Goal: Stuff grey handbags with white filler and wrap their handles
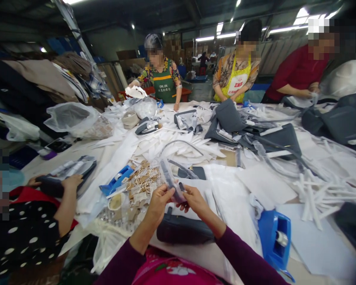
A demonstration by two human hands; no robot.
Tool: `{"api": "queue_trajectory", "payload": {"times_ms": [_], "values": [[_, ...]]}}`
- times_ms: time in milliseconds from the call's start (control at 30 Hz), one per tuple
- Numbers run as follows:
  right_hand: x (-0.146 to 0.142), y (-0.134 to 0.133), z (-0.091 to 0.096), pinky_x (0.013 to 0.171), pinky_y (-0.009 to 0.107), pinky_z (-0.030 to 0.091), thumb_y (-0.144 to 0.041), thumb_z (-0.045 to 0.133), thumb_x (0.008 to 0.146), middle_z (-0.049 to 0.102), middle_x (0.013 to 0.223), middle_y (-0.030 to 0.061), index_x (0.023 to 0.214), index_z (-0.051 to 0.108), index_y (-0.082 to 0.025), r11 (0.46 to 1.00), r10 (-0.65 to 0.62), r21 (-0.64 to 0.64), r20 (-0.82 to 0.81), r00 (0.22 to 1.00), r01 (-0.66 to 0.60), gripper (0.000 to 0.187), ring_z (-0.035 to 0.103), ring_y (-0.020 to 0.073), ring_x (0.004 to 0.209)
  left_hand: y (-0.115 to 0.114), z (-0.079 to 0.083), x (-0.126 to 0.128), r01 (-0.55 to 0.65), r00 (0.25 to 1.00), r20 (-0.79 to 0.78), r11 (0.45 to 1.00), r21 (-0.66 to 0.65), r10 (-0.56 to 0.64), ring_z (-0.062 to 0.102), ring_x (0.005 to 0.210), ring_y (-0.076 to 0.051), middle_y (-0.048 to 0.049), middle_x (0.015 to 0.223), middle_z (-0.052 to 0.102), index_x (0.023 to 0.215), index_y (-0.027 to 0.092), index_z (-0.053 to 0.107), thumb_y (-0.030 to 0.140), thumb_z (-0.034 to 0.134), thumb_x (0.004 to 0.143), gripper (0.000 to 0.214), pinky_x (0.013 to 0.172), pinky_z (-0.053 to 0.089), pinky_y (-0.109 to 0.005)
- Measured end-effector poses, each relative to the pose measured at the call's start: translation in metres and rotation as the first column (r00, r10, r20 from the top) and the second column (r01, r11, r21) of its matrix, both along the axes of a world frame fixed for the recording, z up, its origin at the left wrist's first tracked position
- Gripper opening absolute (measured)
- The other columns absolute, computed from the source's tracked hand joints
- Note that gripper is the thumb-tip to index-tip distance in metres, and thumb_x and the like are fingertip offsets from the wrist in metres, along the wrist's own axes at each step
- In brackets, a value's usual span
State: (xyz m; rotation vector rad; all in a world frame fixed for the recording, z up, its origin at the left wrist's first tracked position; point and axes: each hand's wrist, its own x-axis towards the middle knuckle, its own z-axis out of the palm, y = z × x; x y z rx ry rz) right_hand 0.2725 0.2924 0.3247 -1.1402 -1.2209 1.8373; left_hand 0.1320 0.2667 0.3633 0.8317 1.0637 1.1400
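Note:
A dark grey handbag lies on the table right in front of me, with white paper over its upper part. Above it my left hand pinches the bag's strap, which is wrapped in clear plastic and arcs up and away. My right hand is closed on the same strap close beside the left, near a dark strap end. Both sets of fingertips almost meet. The undersides of the fingers are partly hidden.
Brown hang tags are heaped left of my hands. Blue tape dispensers stand on both sides. White paper strips and more grey bags cover the table. Several co-workers stand around it; one at left handles a bag.

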Motion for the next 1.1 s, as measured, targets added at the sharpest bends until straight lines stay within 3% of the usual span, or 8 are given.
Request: {"api": "queue_trajectory", "payload": {"times_ms": [133,267,367,533,633,833,967,1100], "values": [[-0.001,0.003,0.006,0.040,0.019,0.037,-0.031,0.041,0.085,0.059,0.054,-0.0019,0.079,0.061,-0.019,0.941,0.041,0.316,0.255,0.966,-0.124,0.024,0.055,0.0115,0.042,0.006,0.004,-0.005,-0.007,0.994,0.110,0.997,-0.070,0.015,0.064,0.056,-0.017,-0.0070,0.078,0.072,0.120,0.012,0.061,0.036,0.068,0.078,0.048,0.056,0.051,-0.029],[0.002,0.007,0.015,0.054,0.023,0.038,-0.017,0.039,0.084,0.061,0.056,-0.0002,0.089,0.068,-0.022,0.772,-0.062,0.579,0.482,0.874,-0.264,0.030,0.055,0.0138,0.051,0.006,0.002,-0.012,0.033,0.985,0.174,0.985,-0.168,-0.003,0.067,0.062,-0.017,-0.0089,0.083,0.073,0.121,0.013,0.061,0.035,0.067,0.080,0.047,0.063,0.054,-0.030],[0.005,0.006,0.019,0.059,0.026,0.034,-0.010,0.041,0.082,0.067,0.069,0.0034,0.096,0.068,-0.023,0.670,-0.147,0.651,0.586,0.797,-0.355,0.034,0.056,0.0160,0.061,0.005,0.003,-0.016,0.080,0.975,0.220,0.972,-0.222,-0.030,0.067,0.065,-0.017,-0.0085,0.083,0.073,0.117,0.013,0.064,0.034,0.066,0.080,0.042,0.067,0.054,-0.030],[0.008,0.007,0.018,0.061,0.027,0.034,-0.009,0.044,0.082,0.068,0.077,0.0060,0.102,0.066,-0.020,0.603,-0.163,0.675,0.626,0.762,-0.426,0.031,0.055,0.0181,0.067,0.002,0.007,-0.013,0.182,0.944,0.313,0.958,-0.221,-0.108,0.063,0.060,-0.013,-0.0065,0.079,0.070,0.108,0.013,0.068,0.026,0.078,0.069,0.042,0.063,0.051,-0.025],[0.009,0.004,0.015,0.063,0.028,0.037,-0.009,0.042,0.082,0.065,0.074,0.0050,0.095,0.065,-0.019,0.646,-0.180,0.683,0.571,0.801,-0.342,0.028,0.055,0.0181,0.066,0.002,0.004,-0.006,0.151,0.950,0.299,0.973,-0.173,-0.094,0.057,0.053,-0.009,-0.0044,0.075,0.068,0.098,0.012,0.070,0.026,0.081,0.064,0.039,0.056,0.047,-0.022],[0.009,-0.016,0.019,0.079,0.034,0.043,-0.028,0.045,0.089,0.059,0.092,0.0071,0.098,0.063,-0.021,0.729,-0.460,0.662,0.286,0.840,0.174,0.021,0.056,0.0218,0.088,0.005,-0.012,0.004,-0.077,0.997,-0.003,0.996,0.035,0.078,0.058,0.061,-0.013,-0.0035,0.070,0.066,0.086,0.012,0.068,0.033,0.072,0.075,0.024,0.065,0.048,-0.025],[-0.001,-0.024,0.020,0.066,0.031,0.044,-0.041,0.051,0.085,0.054,0.071,0.0021,0.074,0.065,-0.021,0.870,-0.323,0.455,0.234,0.917,0.190,0.027,0.054,0.0194,0.070,0.002,-0.024,0.017,-0.113,0.978,-0.162,0.984,0.137,0.135,0.059,0.069,-0.017,-0.0036,0.076,0.068,0.089,0.016,0.068,0.034,0.068,0.077,0.022,0.070,0.049,-0.027],[-0.009,-0.018,0.006,0.059,0.030,0.043,-0.050,0.059,0.076,0.052,0.064,0.0011,0.063,0.060,-0.021,0.850,-0.428,0.423,0.207,0.880,0.314,0.032,0.051,0.0189,0.061,-0.001,-0.041,0.032,-0.152,0.945,-0.256,0.966,0.208,0.204,0.061,0.086,-0.022,-0.0077,0.094,0.070,0.099,0.020,0.070,0.034,0.059,0.084,0.024,0.082,0.049,-0.032]]}}
